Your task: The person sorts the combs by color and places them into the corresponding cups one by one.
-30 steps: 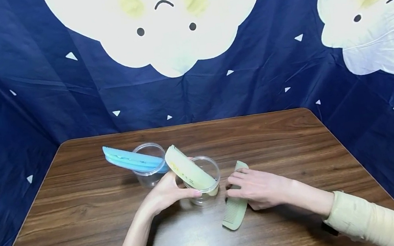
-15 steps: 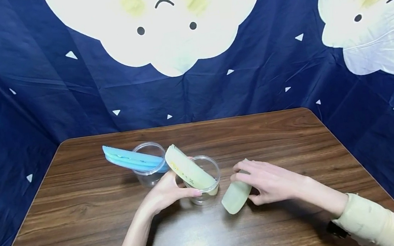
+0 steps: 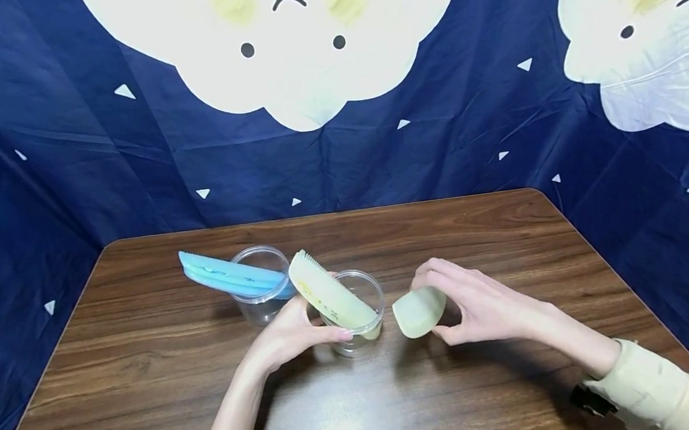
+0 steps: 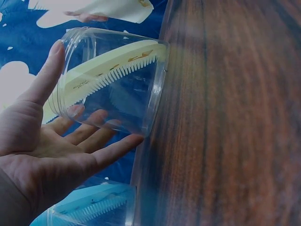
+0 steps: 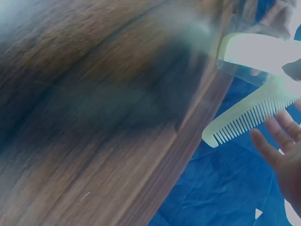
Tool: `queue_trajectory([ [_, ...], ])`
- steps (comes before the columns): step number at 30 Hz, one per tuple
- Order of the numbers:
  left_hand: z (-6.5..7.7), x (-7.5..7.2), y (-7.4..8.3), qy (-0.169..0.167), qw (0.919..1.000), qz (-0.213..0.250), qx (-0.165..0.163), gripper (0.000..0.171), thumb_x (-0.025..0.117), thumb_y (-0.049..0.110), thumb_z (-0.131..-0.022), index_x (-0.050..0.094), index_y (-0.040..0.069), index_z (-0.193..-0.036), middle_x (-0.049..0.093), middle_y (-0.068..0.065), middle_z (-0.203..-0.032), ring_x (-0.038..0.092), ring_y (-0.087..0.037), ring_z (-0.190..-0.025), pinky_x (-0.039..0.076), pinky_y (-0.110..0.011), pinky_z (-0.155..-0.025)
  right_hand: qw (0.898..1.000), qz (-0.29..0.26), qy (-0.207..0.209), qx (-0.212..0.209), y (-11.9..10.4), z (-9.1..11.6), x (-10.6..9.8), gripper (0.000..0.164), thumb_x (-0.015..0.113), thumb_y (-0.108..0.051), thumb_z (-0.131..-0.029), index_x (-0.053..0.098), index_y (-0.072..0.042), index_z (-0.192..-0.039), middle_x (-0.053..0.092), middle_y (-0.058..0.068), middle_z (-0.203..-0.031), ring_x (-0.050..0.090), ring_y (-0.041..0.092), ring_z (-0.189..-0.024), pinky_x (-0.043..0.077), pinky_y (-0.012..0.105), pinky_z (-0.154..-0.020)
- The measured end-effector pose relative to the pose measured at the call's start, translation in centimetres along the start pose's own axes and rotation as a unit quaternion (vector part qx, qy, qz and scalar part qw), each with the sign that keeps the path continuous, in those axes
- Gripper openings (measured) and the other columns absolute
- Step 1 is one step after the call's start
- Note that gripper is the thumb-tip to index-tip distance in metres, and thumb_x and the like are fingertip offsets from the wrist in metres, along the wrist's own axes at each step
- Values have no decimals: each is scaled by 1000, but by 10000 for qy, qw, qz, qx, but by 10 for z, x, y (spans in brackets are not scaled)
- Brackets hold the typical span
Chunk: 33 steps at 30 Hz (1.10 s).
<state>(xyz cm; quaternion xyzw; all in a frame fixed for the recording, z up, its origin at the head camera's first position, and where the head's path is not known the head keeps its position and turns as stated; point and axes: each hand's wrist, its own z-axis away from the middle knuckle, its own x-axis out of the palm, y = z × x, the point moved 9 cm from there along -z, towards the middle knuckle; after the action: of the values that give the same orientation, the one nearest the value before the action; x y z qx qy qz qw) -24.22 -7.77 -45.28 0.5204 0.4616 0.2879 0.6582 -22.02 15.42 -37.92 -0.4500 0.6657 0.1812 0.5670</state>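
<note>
My left hand (image 3: 291, 334) holds a clear plastic cup (image 4: 134, 101) upright on the table, its thumb at the rim and its fingers along the far side. Inside the cup leans a pale yellow comb (image 3: 334, 294) with a small printed pattern, its upper end sticking out past the rim to the left. To the right of the cup, my right hand (image 3: 472, 300) grips a pale green comb (image 3: 419, 313) off the table, with one end facing the head camera. The right wrist view shows the teeth of this comb (image 5: 249, 115) pointing down toward the fingers.
Behind and left of the left hand stands a second clear plastic cup (image 3: 260, 313), with blue combs (image 3: 230, 274) slanting out to the left. The brown wood-grain table (image 3: 148, 393) ends at a blue curtain (image 3: 326, 167) with white cloud shapes.
My right hand has picked the pale green comb up off the table and tilted it so one end faces the camera. The left hand and its cup have stayed put.
</note>
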Motion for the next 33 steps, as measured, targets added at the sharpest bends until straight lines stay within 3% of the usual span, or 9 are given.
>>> queue_trajectory([
  [8,1,-1,3,2,10000,2,61,88,92,25,-76,46,15,-151,54,-6,-152,44,-27,-147,31,-53,-125,9972,-514,545,-14,-5,-12,-18,62,87,-18,-70,56,-15,-124,58,-6,-123,58,7,-113,56,30,-93],
  [15,0,0,2,-2,10000,53,1,89,92,25,-76,46,16,-151,54,-5,-152,42,-26,-147,29,-53,-125,9899,-1031,974,-20,-8,-21,-30,61,86,-14,-71,56,-14,-124,57,-7,-120,57,7,-110,48,17,-97],
  [21,1,-1,2,6,10000,26,-13,88,93,26,-76,46,17,-151,55,-4,-151,42,-25,-147,29,-53,-125,9837,-1279,1263,102,-8,-26,-36,62,87,-13,-71,56,-15,-125,58,-5,-120,57,11,-109,50,25,-96],
  [28,1,-1,1,-2,10000,-24,-47,89,92,28,-76,46,16,-152,54,-4,-152,42,-26,-148,29,-54,-125,9707,-1578,1795,245,-8,-33,-45,62,86,-7,-70,57,-9,-124,61,1,-119,60,14,-108,53,31,-96],
  [33,1,-1,1,1,10000,-85,-33,89,92,29,-77,46,15,-151,55,-4,-151,43,-26,-147,29,-55,-125,9530,-2095,2136,465,-6,-38,-51,63,85,-3,-70,56,-7,-126,62,1,-118,61,15,-110,55,29,-99],
])
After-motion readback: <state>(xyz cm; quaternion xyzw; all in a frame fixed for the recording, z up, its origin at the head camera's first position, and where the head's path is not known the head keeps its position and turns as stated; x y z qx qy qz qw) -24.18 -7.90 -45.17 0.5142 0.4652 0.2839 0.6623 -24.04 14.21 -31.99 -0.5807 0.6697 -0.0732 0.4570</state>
